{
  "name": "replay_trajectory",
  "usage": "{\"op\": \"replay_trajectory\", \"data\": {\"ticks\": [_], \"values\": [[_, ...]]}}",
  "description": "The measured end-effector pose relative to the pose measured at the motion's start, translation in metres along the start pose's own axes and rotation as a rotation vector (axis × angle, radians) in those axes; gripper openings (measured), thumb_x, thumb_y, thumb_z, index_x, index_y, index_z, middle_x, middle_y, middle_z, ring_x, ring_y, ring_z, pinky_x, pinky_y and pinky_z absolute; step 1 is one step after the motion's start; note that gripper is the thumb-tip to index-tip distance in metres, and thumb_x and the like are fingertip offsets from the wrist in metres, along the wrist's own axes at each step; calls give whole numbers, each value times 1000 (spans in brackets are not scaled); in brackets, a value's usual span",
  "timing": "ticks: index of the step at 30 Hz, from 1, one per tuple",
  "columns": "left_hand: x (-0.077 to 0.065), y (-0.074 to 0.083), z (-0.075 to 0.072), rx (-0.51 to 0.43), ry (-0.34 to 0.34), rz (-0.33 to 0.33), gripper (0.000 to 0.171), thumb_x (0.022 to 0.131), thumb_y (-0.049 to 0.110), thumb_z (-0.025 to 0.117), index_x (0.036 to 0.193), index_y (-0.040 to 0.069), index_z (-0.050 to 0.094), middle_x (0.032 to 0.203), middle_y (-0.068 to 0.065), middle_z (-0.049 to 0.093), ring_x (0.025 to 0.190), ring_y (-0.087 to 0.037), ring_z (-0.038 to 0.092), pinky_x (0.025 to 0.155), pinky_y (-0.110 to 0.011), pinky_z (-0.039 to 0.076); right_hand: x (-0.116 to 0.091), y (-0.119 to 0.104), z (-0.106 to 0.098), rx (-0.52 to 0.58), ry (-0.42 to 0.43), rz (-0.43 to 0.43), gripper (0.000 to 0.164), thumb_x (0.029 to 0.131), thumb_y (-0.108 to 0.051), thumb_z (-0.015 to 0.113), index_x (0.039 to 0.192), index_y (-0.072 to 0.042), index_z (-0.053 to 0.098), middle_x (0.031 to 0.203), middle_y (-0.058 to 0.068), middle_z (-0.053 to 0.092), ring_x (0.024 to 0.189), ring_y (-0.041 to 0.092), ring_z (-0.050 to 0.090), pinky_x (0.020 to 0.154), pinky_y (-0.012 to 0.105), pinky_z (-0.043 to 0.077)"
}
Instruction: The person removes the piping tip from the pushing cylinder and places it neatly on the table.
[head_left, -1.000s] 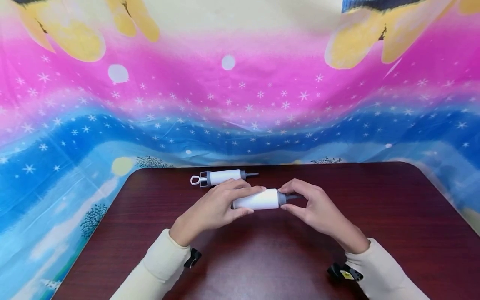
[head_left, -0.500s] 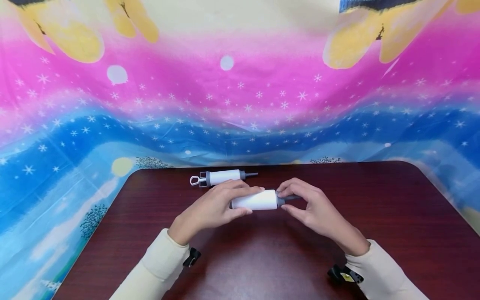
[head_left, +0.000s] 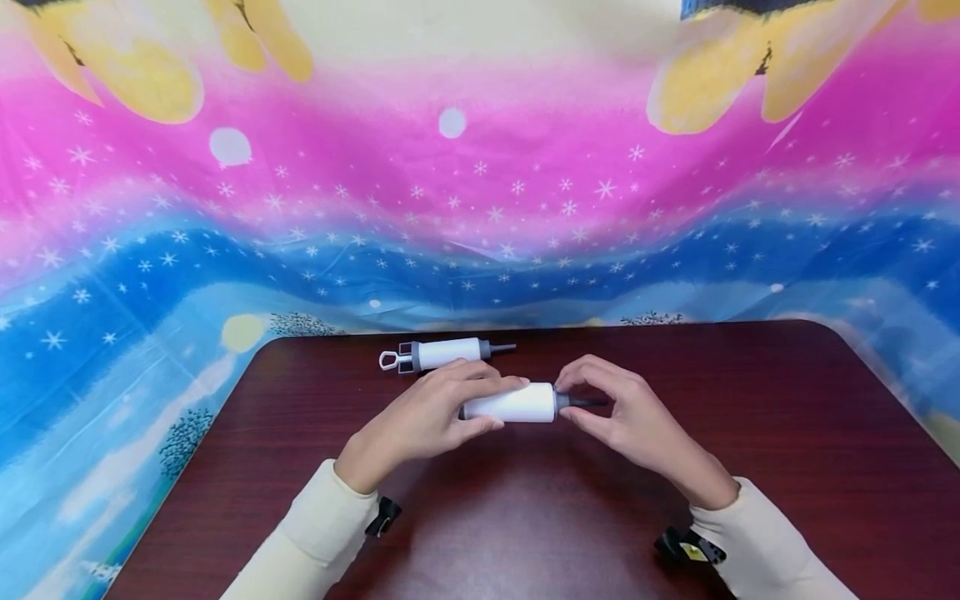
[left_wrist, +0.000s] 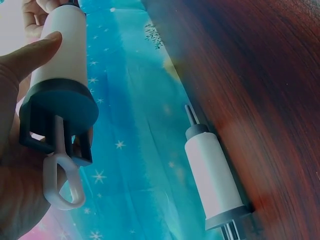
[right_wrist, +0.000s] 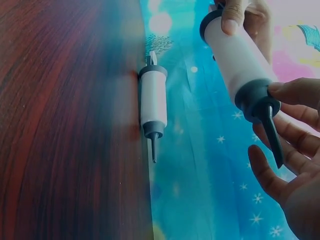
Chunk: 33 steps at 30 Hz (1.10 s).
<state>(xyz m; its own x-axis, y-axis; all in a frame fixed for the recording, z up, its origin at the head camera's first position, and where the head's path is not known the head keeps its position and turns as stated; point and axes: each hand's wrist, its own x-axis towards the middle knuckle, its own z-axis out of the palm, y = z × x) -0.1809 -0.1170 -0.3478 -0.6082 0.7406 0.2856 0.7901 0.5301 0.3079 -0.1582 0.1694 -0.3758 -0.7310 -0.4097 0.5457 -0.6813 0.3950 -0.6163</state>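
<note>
In the head view my left hand [head_left: 423, 417] grips the white barrel of a balloon pump [head_left: 525, 403], fingers over the top and thumb along the near side. The pump lies sideways, its grey nozzle end pointing right. My right hand [head_left: 633, 417] pinches the grey nozzle cap [right_wrist: 256, 96] between thumb and fingers, and the thin dark nozzle [right_wrist: 272, 137] extends beneath that palm. At the pump's other end, the left wrist view reveals a white loop handle [left_wrist: 65, 182] pushed in close to the dark end piece [left_wrist: 62, 102].
A second balloon pump [head_left: 448, 355] of the same kind lies behind the hands, near the far edge of the dark red wooden table [head_left: 517, 533]. Beyond that edge hangs a patterned pink and blue cloth [head_left: 420, 208].
The held pump has dropped slightly toward the person. My right fingers have shifted a little around the nozzle cap. The second pump has stayed in place.
</note>
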Motion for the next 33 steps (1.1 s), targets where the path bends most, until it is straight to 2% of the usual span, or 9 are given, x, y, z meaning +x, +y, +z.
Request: {"op": "replay_trajectory", "data": {"ticks": [5, 13, 21, 26, 33], "values": [[0, 0, 1, 4, 15, 14, 53, 95, 30, 79, 146, 27, 64, 127, 1, 70, 114, -17, 64, 96, -39, 54, 0, 2, -1, 0, -11, 20, 37, 81, 7, 85, 108, -14, 72, 111, -3, 71, 100, 9, 66, 83, 26, 62], [-1, 0, 0, -12, 10, -4, 53, 96, 32, 78, 146, 30, 63, 129, 2, 69, 116, -16, 63, 99, -39, 53, -1, 4, -2, -5, -40, 77, 37, 84, 1, 85, 114, -15, 71, 110, -2, 72, 92, 9, 70, 79, 27, 61], [0, 1, -1, -21, 9, -8, 52, 97, 33, 77, 147, 30, 62, 129, 3, 69, 116, -15, 63, 98, -38, 54, -1, 2, -5, -16, -106, 215, 38, 87, -6, 84, 121, -15, 70, 117, 2, 74, 102, 18, 73, 86, 34, 62], [0, 0, 0, -25, 11, -8, 51, 97, 33, 76, 146, 31, 62, 128, 3, 69, 115, -15, 63, 97, -38, 54, -2, 4, -4, -13, -129, 249, 40, 89, -8, 84, 125, -15, 69, 121, 4, 73, 107, 22, 73, 91, 41, 61], [1, -1, 3, -29, -4, -17, 52, 97, 33, 76, 147, 30, 62, 128, 3, 69, 115, -15, 62, 96, -38, 53, -3, 6, -4, -8, -138, 265, 39, 89, -8, 83, 124, -16, 68, 120, 3, 74, 106, 20, 73, 90, 36, 61]]}}
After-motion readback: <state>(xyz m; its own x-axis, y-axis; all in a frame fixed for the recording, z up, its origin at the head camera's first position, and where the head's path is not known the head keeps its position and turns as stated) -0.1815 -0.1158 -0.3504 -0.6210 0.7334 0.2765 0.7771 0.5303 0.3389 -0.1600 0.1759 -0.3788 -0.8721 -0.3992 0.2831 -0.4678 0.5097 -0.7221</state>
